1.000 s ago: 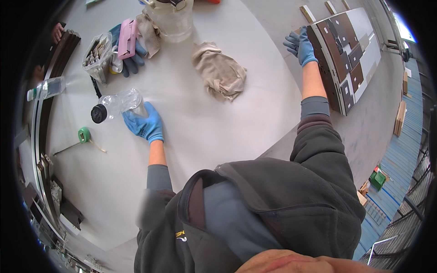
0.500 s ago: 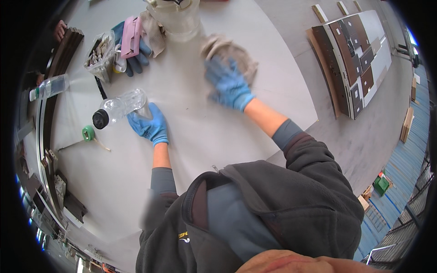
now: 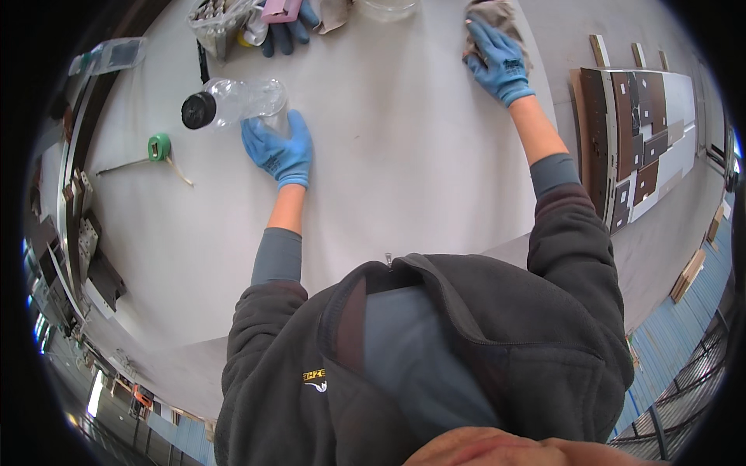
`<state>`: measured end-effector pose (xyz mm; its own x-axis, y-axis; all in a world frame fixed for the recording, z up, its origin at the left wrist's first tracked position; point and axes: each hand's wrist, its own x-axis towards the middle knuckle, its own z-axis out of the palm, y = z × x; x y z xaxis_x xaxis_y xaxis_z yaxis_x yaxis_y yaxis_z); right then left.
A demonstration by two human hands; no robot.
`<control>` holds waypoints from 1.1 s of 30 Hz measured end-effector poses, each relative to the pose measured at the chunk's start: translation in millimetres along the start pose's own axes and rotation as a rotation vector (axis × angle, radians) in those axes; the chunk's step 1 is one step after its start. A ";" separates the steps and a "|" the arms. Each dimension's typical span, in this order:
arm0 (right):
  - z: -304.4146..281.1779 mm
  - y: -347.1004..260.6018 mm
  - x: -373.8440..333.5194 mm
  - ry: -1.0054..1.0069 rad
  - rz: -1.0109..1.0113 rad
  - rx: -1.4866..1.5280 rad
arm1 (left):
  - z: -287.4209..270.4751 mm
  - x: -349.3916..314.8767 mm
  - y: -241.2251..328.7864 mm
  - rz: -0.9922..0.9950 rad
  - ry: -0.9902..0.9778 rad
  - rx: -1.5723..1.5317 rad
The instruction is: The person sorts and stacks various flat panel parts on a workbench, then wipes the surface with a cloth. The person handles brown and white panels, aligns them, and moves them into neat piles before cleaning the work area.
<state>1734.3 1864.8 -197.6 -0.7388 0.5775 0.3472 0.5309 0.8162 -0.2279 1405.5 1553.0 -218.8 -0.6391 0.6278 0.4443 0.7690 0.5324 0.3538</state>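
A clear plastic bottle with a black cap (image 3: 241,101) lies tilted over on the left part of the table, its cap pointing left. Around its lower end are the fingers and thumb of my left hand (image 3: 281,151), in a blue glove. Far out to the right, my right hand (image 3: 500,70), gloved the same way, presses a beige rag (image 3: 491,11) onto the tabletop near its right edge. Part of the rag is hidden under the palm and fingers.
Left of the bottle lies a green tape measure (image 3: 158,146). Behind stand a clear tub of thin tools (image 3: 215,27), a pink case (image 3: 281,9) and a glass-like container (image 3: 386,8). Another clear bottle (image 3: 120,54) is at the left edge. Sample panels (image 3: 645,140) lean on the right.
My right hand has carried the rag rightward to the table's edge. The left hand stays at the bottle. The whole view has shifted, so the things at the back sit higher.
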 end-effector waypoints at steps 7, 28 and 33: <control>10.9 -9.8 14.2 -0.142 0.452 -0.482 | -6.7 5.2 3.5 -0.047 -0.031 -0.059; 44.5 -466.5 -211.3 -0.007 -0.421 0.603 | -219.5 -173.7 -183.3 -0.572 0.282 -0.467; 12.0 -217.3 -139.4 0.082 0.110 -0.004 | -283.7 -271.4 -228.6 -0.767 0.124 -0.024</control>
<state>1717.0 1607.1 -207.4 -0.6400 0.6601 0.3934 0.6085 0.7480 -0.2651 1407.2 1099.9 -186.8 -0.9874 0.0200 0.1569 0.1138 0.7792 0.6164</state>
